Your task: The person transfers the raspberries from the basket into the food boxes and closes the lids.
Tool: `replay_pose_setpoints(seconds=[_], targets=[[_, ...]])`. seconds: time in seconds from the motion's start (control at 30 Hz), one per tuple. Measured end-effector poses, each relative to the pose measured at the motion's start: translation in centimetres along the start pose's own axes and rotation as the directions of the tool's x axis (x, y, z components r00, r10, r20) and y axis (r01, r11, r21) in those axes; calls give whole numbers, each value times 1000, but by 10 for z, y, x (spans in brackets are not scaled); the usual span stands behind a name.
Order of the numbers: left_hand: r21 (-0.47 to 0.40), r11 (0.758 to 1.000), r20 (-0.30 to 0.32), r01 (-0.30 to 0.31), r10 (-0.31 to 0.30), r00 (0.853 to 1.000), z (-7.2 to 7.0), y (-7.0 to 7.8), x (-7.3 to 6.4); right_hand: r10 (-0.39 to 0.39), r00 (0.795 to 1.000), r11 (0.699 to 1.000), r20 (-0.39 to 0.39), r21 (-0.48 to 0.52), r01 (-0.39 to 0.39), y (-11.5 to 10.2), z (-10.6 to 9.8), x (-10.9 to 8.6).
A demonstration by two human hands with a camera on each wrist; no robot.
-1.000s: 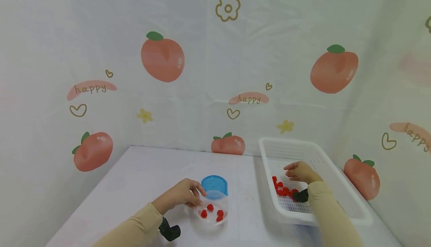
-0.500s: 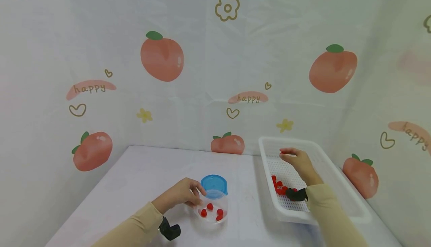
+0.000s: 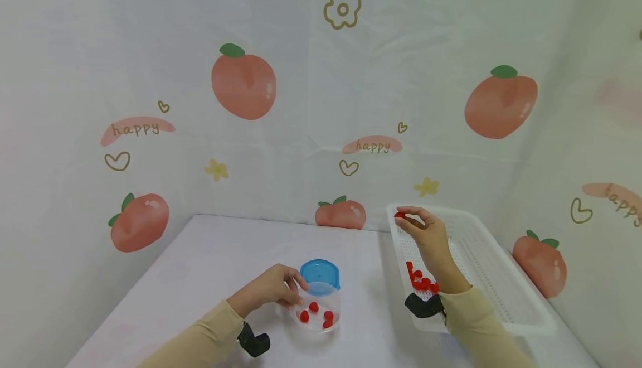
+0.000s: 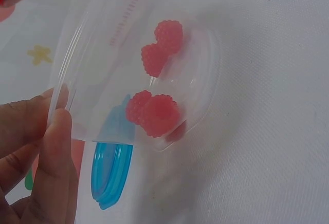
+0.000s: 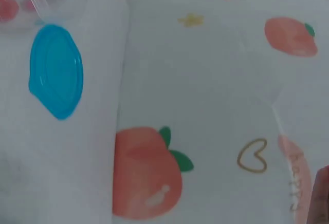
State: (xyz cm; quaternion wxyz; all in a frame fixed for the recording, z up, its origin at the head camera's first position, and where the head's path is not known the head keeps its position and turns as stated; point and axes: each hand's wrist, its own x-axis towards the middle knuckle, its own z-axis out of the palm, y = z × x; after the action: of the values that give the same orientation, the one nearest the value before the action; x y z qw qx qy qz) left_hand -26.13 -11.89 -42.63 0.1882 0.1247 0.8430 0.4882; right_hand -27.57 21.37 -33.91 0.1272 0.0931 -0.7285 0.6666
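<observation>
My left hand [image 3: 275,288] pinches the rim of a clear plastic bowl [image 4: 103,70] between thumb and fingers. Inside the bowl lie several red raspberries [image 4: 160,115]. A blue lid [image 3: 320,274] rests on the table just behind the bowl. Over the left rim of a white basket, my right hand [image 3: 431,240] holds one raspberry [image 3: 399,215] between thumb and fingertips. Several more raspberries [image 3: 424,283] are gathered along the basket's left side. The right wrist view shows only a sliver of my right fingers [image 5: 320,198] at its edge.
The white perforated basket [image 3: 526,295] stands at the table's right, its walls raised around it. Behind the white table [image 3: 241,240] hangs a sheet [image 3: 291,78] printed with peaches. A black wrist camera [image 3: 423,305] sits under my right wrist.
My right hand has risen from inside the basket and moved left to its rim, bringing a raspberry along. My left hand and the bowl stay in place.
</observation>
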Motion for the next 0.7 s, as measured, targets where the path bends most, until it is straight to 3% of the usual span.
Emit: replay_pose_setpoints(seconds=[0.13, 0.3, 0.7], targets=[[0, 1000, -2, -1, 1, 1000, 0, -1, 1, -85, 996, 996, 13, 41, 84, 4, 23, -14], [-6, 1000, -8, -1, 1, 1000, 1, -1, 1, -204, 978, 976, 50, 86, 199, 21, 48, -34], [6, 1000, -18, -2, 2, 1000, 2, 2, -1, -222, 964, 975, 149, 35, 219, 45, 83, -75]])
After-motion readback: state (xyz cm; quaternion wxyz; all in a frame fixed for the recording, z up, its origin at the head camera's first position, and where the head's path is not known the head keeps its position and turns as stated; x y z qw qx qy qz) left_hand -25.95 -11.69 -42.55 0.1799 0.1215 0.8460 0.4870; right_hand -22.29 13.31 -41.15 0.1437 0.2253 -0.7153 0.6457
